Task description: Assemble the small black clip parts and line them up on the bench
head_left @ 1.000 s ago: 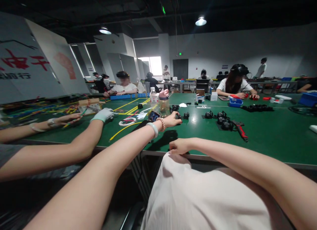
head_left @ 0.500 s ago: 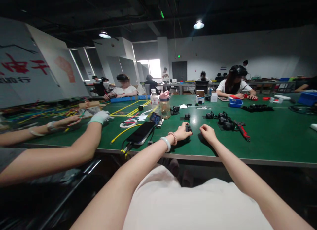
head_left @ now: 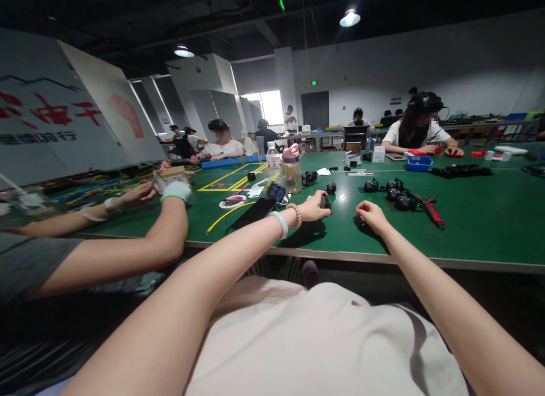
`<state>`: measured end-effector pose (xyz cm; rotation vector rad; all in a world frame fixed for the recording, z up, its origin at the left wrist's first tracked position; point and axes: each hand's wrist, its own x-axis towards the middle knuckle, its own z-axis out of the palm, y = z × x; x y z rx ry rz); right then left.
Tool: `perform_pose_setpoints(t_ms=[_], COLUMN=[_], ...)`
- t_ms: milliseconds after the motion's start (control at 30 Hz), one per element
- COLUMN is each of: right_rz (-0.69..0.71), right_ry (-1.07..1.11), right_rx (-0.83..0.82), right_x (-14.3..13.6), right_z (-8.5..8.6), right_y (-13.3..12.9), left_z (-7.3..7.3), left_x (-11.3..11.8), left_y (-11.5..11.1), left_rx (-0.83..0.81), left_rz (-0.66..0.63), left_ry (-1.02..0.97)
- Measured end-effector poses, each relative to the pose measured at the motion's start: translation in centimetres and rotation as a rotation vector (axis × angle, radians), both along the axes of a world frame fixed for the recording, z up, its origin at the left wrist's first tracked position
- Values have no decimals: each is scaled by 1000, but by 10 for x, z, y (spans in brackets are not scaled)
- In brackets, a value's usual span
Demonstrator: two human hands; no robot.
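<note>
My left hand [head_left: 314, 206], with a bracelet and a bangle on its wrist, grips a small black part [head_left: 326, 203] above the green table [head_left: 477, 237]. To its right, my right hand [head_left: 372, 216] is closed with fingertips together; anything between them is too small to make out. Another small black part [head_left: 331, 187] stands on the table just beyond my left hand. Several black parts [head_left: 402, 199] sit beyond and to the right of my right hand, beside a red-handled tool [head_left: 435, 214].
A pink-lidded bottle [head_left: 292, 173], a clear bottle [head_left: 273, 157] and a black phone [head_left: 252, 215] are left of my hands. A neighbour's gloved hand [head_left: 176, 191] works at the left. Across the table are a blue bin [head_left: 419, 162] and a seated person [head_left: 419, 129].
The view has shifted, and the tabletop sits higher and further right. My left hand still holds the black part, now raised off the table. The neighbour's hands have moved closer together around a small box.
</note>
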<state>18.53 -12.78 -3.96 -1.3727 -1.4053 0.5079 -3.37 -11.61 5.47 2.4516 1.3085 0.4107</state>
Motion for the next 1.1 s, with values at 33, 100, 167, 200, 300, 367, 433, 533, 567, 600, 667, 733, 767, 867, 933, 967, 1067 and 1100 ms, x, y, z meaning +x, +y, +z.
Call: perform_pose_setpoints(t_ms=[33, 100, 167, 200, 300, 367, 433, 533, 567, 600, 667, 733, 767, 867, 933, 967, 1067, 1100], right_rz=[13, 30, 41, 53, 123, 202, 290, 406, 433, 454, 471, 472, 477, 511, 520, 516, 506, 507], right_ry=[-9, -19, -17, -11, 36, 69, 88, 114, 125, 133, 136, 122, 110, 60, 22, 8, -15, -17], right_rx=[4, 7, 7, 6, 12, 24, 48, 72, 72, 69, 59, 44, 37, 24, 16, 10, -8, -11], right_x=[0, 1, 2, 2, 1, -1, -2, -3, -3, -3, -2, -2, -1, -1, -2, -2, -2, -2], right_z=[-1, -3, -3, -3, -2, 0, 1, 2, 3, 3, 4, 5, 6, 7, 8, 8, 8, 8], right_y=[1, 3, 3, 3, 1, -1, -3, -5, -5, -5, -7, -9, -10, -15, -17, -18, -18, -17], left_z=[0, -2, -5, -8, -20, -30, -40, -53, -55, -57, -59, -59, -59, -59, -58, -58, -59, -59], left_x=[3, 10, 19, 24, 39, 48, 54, 59, 60, 61, 61, 59, 58, 56, 56, 56, 57, 57], left_y=[0, -1, -2, -3, -4, -4, -5, -6, -6, -6, -7, -6, -6, -5, -5, -4, -3, -3], left_rx=[0, -4, -18, -26, -24, -12, -23, -45, -46, -46, -48, -51, -50, -49, -59, -66, -79, -75], left_rz=[-7, -25, -28, -18, 10, 14, 13, 0, -2, -5, -19, -41, -49, -47, -35, -31, -28, -25], left_ry=[22, 64, 89, 93, 97, 84, 70, 54, 48, 43, 33, 25, 21, 28, 31, 31, 24, 21])
